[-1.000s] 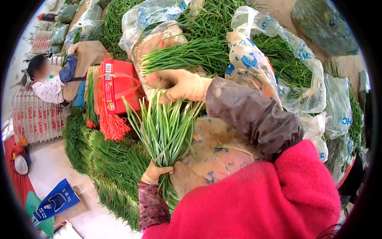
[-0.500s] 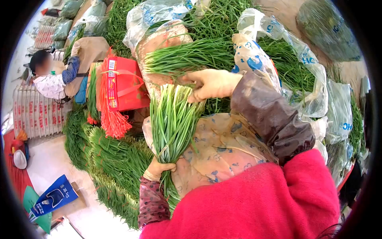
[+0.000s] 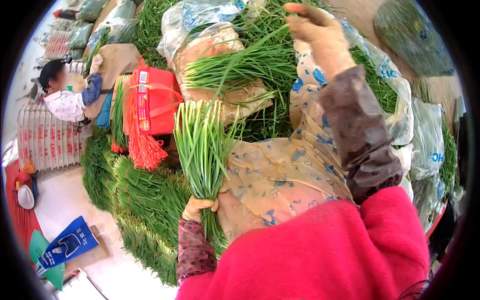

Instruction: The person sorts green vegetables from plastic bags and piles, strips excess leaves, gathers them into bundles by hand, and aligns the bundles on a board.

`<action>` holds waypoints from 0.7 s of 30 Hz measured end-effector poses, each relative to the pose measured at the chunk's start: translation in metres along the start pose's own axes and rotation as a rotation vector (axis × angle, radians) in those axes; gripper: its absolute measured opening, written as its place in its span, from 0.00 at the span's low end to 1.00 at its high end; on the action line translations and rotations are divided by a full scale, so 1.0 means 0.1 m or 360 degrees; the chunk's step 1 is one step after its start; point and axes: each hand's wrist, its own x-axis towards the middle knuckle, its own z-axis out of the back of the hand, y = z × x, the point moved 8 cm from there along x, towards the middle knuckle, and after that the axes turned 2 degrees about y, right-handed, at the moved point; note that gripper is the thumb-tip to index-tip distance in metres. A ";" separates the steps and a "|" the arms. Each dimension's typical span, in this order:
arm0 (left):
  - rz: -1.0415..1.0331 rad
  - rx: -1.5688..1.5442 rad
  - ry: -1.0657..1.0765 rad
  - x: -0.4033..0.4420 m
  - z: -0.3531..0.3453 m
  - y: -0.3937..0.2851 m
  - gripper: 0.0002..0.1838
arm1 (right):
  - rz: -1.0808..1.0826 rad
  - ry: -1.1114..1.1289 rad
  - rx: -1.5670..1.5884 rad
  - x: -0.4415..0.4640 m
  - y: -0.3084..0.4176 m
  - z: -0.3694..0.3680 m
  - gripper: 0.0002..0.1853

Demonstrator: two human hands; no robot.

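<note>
Red box (image 3: 162, 107) ×1, L of held bunch (image 3: 202, 150) (×1). My L hand (image 3: 196, 206), nearer one, closed round its lower leafy part; long axis points away from me, pale ends by board's near edge. Board (image 3: 209, 43) ×1, w/ loose bunch (image 3: 240, 67) ×1 across, past R edge. R hand (image 3: 320, 42) raised, well apart; blurred leaf by fingers, can't tell if pinched.

The grip of the right hand (image 3: 325, 45) has been lifted away from the pale stalk ends of the bunch of chives (image 3: 200, 150) to the upper right, and a long, blurred green blade (image 3: 231, 67) is now seen stretched between them. The bunch's splayed upper end has been narrowed and tilted leftward. The lower corner of the flat slab (image 3: 250, 105) beyond has been exposed.
</note>
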 end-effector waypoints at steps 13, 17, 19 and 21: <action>0.0026 -0.0075 0.0080 -0.04 -0.02 0.03 0.36 | 0.0068 0.1616 -0.1521 -1.27 -0.73 -1.52 0.44; 0.0008 0.0060 0.0076 0.01 -0.11 -0.06 0.37 | -0.0115 0.1813 -0.1123 -1.48 -1.19 -1.92 0.28; -0.0013 0.0054 0.0001 -0.03 -0.12 -0.07 0.37 | 0.0036 0.1872 -0.1351 -1.58 -1.26 -1.99 0.18; -0.0016 0.0026 -0.0020 -0.03 -0.07 -0.04 0.37 | -0.0011 0.1718 -0.1467 -1.33 -1.03 -1.82 0.16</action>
